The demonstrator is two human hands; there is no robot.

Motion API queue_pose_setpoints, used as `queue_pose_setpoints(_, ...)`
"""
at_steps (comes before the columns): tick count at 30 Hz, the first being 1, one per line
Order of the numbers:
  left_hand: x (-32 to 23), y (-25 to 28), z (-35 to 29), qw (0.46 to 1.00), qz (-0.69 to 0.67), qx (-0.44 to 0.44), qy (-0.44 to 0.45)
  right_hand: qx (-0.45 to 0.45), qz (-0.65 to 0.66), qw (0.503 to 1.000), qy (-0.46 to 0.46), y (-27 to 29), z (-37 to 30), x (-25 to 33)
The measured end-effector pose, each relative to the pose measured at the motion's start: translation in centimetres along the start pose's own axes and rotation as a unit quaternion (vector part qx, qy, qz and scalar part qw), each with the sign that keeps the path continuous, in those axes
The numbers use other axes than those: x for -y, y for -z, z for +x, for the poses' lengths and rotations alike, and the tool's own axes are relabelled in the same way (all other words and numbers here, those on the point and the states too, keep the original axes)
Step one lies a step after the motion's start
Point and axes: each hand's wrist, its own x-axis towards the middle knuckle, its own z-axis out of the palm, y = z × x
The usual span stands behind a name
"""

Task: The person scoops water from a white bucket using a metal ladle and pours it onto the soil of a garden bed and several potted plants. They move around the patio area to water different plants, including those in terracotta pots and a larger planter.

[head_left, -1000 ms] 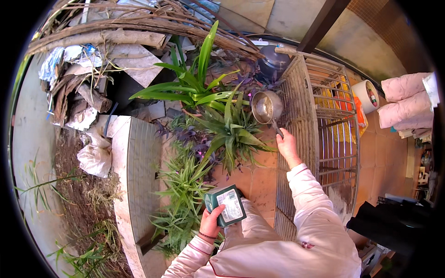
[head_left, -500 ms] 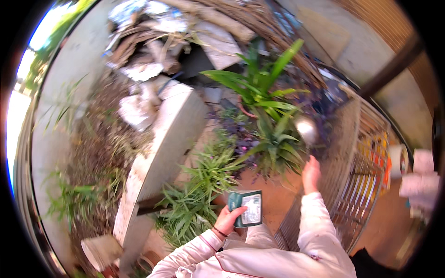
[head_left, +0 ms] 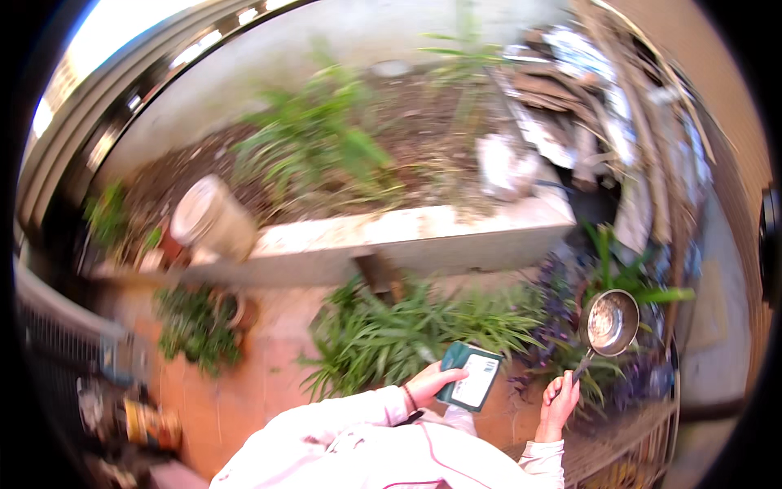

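My left hand (head_left: 425, 384) grips a dark green packet (head_left: 477, 380) with a white label, thumb across its face. The packet is above my lap, in front of the long-leaved green plants (head_left: 423, 326). To the right, my right hand (head_left: 558, 405) is closed round the dark handle of a small round metal pan (head_left: 612, 323). The pan points away from me, over the purple-leaved plants (head_left: 554, 306). Something pale and brownish shows inside the pan; I cannot tell whether it is contents or a reflection.
A raised concrete bed (head_left: 366, 253) with soil and weeds runs across ahead. A whitish bucket (head_left: 213, 218) rests tilted on its left part. Wood and debris (head_left: 570, 106) are piled at the far right. A potted bushy plant (head_left: 195, 326) stands on the tiled floor (head_left: 277, 350) to the left.
My view has swung left, bringing the bed, bucket and left floor into fuller sight. The pan, blurred before, now shows clearly. Both hands keep their holds.
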Motion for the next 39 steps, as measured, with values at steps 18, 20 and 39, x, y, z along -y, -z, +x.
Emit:
queue_pose_setpoints(18, -8.5, 19.3, -23.2, 0.946, -0.236, 0.011, -0.224, 0.507, -0.148, 0.782, -0.330, -31.4, -23.9, -17.6)
queue_pose_setpoints(20, -8.3, 20.3, -24.2, 0.936, -0.254, -0.003, -0.243, 0.525, -0.152, 0.766, -0.339, -30.9, -22.2, -21.1)
queue_pose_setpoints(39, -17.7, 41.9, -38.3, 0.904, -0.224, -0.022, -0.363, 0.574, -0.142, 0.758, -0.277, -50.9, -34.5, -38.1)
